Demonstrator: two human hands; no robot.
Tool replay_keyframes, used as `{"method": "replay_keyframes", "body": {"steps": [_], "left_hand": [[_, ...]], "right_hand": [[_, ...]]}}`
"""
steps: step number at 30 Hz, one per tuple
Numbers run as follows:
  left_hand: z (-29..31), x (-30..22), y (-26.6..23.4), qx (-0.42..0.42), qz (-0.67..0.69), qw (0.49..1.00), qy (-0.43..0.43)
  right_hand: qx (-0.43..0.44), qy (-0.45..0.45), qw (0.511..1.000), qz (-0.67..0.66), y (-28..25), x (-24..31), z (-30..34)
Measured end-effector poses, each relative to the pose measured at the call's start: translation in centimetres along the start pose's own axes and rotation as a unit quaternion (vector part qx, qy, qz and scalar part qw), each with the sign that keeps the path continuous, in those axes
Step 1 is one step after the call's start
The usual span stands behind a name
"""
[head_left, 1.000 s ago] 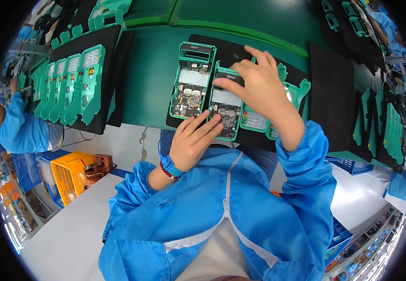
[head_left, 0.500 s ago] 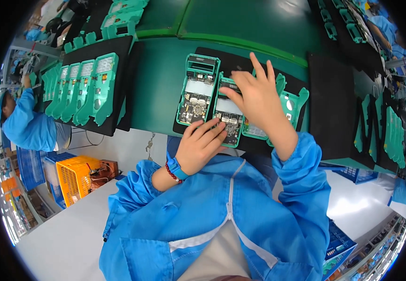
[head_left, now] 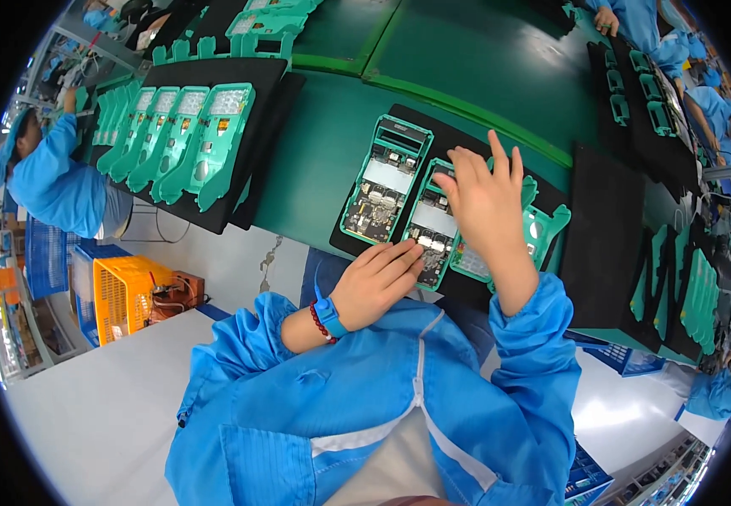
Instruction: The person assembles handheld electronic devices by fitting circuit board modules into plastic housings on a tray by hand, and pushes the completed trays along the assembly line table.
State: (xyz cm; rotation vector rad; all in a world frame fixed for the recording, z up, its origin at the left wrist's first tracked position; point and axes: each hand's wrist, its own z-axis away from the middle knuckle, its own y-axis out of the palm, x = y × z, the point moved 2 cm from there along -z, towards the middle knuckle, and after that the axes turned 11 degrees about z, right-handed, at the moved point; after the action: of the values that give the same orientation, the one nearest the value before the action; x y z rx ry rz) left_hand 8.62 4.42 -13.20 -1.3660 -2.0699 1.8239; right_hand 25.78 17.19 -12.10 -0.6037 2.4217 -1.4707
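On a black mat lie several teal device housings with circuit boards inside. The left housing [head_left: 387, 181] lies apart from my hands. Flat on the lower end of the middle housing [head_left: 429, 232] rest the fingertips of my left hand [head_left: 378, 285], which is open. My right hand [head_left: 490, 207] is open over the upper end of that housing, its thumb and forefinger bent near the top edge and the other fingers stretched out. Whether the right fingertips touch the board is hidden. Partly behind the right hand and forearm lie two more teal parts, one a handle-shaped shell [head_left: 542, 228].
A black-topped stand [head_left: 266, 93] with a row of teal shells is on the left. Another black board [head_left: 597, 236] stands on the right, beside more shells [head_left: 698, 295]. A yellow crate [head_left: 121, 295] is at lower left. Co-workers in blue sit left and far right.
The whole view has shifted, so the bench sits further right and lower. Both hands stay at the middle housing; the right fingers have drawn slightly closer together.
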Motion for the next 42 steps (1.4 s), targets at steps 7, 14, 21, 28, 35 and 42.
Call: {"method": "replay_keyframes", "body": {"steps": [7, 14, 21, 28, 35, 42], "left_hand": [[-0.9, -0.4, -1.1, 0.023, -0.051, 0.998, 0.009], [-1.5, 0.0, -3.2, -0.006, -0.012, 0.999, 0.038], [1.9, 1.7, -4.5, -0.206, 0.712, 0.638, -0.210], [3.0, 0.1, -1.6, -0.177, 0.886, 0.342, -0.258], [4.0, -0.2, -0.6, -0.178, 0.896, 0.282, -0.291], [5.1, 0.7, -0.3, -0.166, 0.907, 0.287, -0.259]], "right_hand": [[0.049, -0.007, 0.998, -0.036, 0.0, -0.3, -0.3], [-0.047, 0.193, 0.893, -0.405, -2.5, -2.2, 1.9], [-0.015, 0.206, 0.802, -0.561, -5.6, 0.6, 7.3], [0.057, 0.285, 0.774, -0.562, -8.5, 3.2, 7.0], [0.007, 0.262, 0.831, -0.491, -9.6, 4.5, 6.9], [0.017, 0.257, 0.823, -0.507, -8.3, 4.1, 7.9]]}}
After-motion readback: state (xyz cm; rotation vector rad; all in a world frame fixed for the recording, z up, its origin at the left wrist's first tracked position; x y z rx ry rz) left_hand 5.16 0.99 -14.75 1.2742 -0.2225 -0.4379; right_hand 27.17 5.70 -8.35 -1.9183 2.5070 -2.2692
